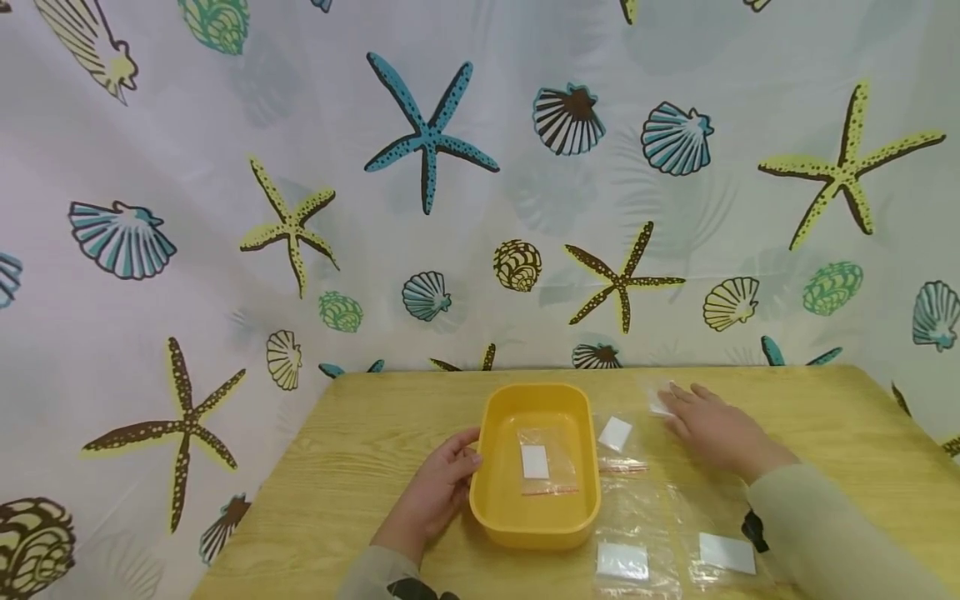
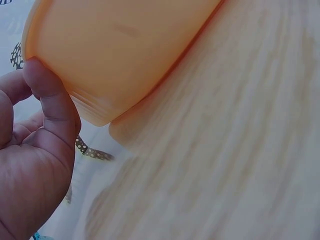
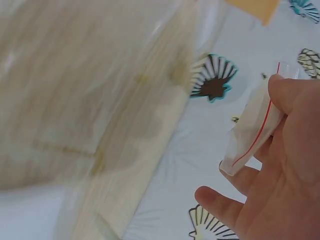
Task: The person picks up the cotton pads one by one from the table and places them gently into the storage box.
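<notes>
My left hand point(image 1: 438, 487) holds the left side of a yellow plastic bin point(image 1: 536, 538); in the left wrist view the thumb lies at its rim. Inside the bin lies a clear zip bag point(image 1: 561, 471) with a white rectangle on it. To the right of the bin, over the far part of the table, my right hand point(image 1: 722, 432) pinches a small clear zip bag point(image 3: 256, 127) between thumb and fingers. A red line runs along that bag's edge in the right wrist view.
Right of the bin, a small zip bag point(image 1: 626, 457) lies near its far end. Two larger clear bags with white labels, one left point(image 1: 637, 521) and one right point(image 1: 701, 517), lie nearer on the wooden table point(image 1: 360, 417). A shell-patterned curtain point(image 1: 480, 192) hangs behind.
</notes>
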{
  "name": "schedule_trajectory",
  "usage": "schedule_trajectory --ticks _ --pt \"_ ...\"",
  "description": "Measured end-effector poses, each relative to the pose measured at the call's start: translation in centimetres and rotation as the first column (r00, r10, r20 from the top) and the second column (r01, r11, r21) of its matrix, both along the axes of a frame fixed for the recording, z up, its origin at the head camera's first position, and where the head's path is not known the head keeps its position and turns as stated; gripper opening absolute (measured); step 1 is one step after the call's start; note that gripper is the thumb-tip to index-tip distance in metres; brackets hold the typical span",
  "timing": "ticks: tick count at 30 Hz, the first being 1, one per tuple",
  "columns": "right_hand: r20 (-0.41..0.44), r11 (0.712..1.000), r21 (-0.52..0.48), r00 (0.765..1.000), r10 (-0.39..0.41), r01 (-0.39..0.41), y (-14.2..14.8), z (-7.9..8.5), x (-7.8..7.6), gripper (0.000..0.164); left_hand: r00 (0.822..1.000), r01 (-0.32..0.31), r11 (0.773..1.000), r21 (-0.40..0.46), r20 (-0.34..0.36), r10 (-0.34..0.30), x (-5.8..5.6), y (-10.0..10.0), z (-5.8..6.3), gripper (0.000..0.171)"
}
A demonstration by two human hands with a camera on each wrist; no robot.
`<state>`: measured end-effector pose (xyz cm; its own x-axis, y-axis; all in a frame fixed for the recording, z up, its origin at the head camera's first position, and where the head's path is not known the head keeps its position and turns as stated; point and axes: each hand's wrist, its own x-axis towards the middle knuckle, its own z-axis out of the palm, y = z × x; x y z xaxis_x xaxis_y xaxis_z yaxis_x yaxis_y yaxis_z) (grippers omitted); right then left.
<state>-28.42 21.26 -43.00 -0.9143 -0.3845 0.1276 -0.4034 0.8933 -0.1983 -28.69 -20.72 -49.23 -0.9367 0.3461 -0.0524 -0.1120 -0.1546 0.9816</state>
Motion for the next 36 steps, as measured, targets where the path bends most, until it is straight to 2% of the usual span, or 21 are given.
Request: schedule_trajectory --ticks 7,18,28,36 --pt "-0.060 0.998 -0.054 0.998 0.007 -0.010 -1.9 0.9 1.9 0.054 1.000 0.003 1.000 -0.002 0.004 -0.003 0.2 0.3 0.0 0.053" --pt "-0.148 0.997 -0.054 0.988 0.048 -0.057 -5.8 0.8 3.6 0.053 1.000 -0.018 0.999 -0.048 0.009 0.019 0.3 0.1 0.4 0.051" --pt "-0.152 0.995 -0.047 0.985 0.084 -0.092 -9.1 0.7 4.3 0.054 1.000 -0.021 0.998 -0.054 0.013 0.021 0.2 0.1 0.2 0.049" --pt "-0.138 0.992 -0.056 0.985 0.108 -0.117 -11.3 1.6 4.5 0.055 1.000 -0.019 0.998 -0.052 0.013 0.020 0.3 0.0 0.1 0.050"
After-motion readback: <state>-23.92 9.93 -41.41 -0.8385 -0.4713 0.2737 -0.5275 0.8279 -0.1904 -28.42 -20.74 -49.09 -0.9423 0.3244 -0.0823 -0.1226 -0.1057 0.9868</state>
